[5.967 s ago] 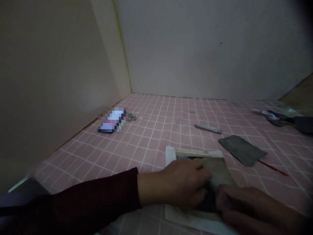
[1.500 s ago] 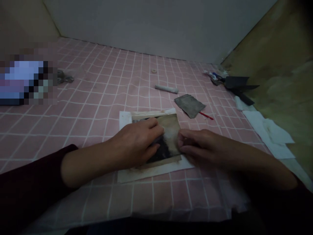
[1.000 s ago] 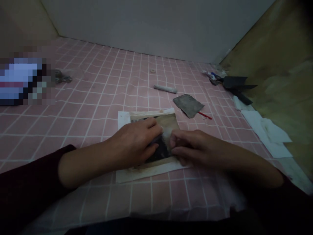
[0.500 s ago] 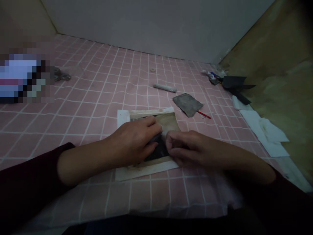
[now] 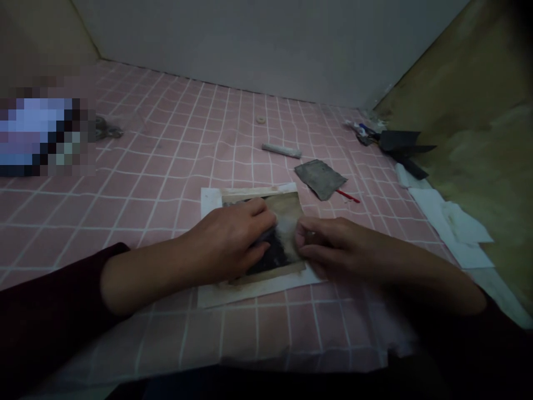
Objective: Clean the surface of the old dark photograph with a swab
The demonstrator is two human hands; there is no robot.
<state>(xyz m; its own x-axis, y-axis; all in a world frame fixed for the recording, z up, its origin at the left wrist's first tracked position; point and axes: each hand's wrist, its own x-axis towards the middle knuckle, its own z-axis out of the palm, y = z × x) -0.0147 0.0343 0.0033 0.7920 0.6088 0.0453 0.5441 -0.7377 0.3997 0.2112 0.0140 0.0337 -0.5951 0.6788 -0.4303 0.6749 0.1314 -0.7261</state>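
A photographic print [image 5: 287, 214] with a pale, stained border and a dark patch lies on a white paper sheet [image 5: 212, 201]. My left hand [image 5: 227, 241] presses on the print's dark area, fingers closed, with a small grey patch showing at the fingertips. My right hand [image 5: 328, 244] comes in from the right, its curled fingertips on the print's right part. Much of the picture is hidden under both hands, and nothing held in the right hand can be made out.
The surface is a pink grid-patterned sheet [image 5: 166, 172]. Nearby lie a grey scrap [image 5: 320, 179] over a red-handled tool [image 5: 347, 195], a grey stick [image 5: 281, 150], a blurred-out phone [image 5: 41, 136], metal rings [image 5: 108, 130], black pieces [image 5: 400, 141] and white tissue [image 5: 453, 230].
My right hand has drawn back rightward from the print's dark area. My left hand stays put. The view has barely shifted since the last frames, though it sat further left six seconds ago.
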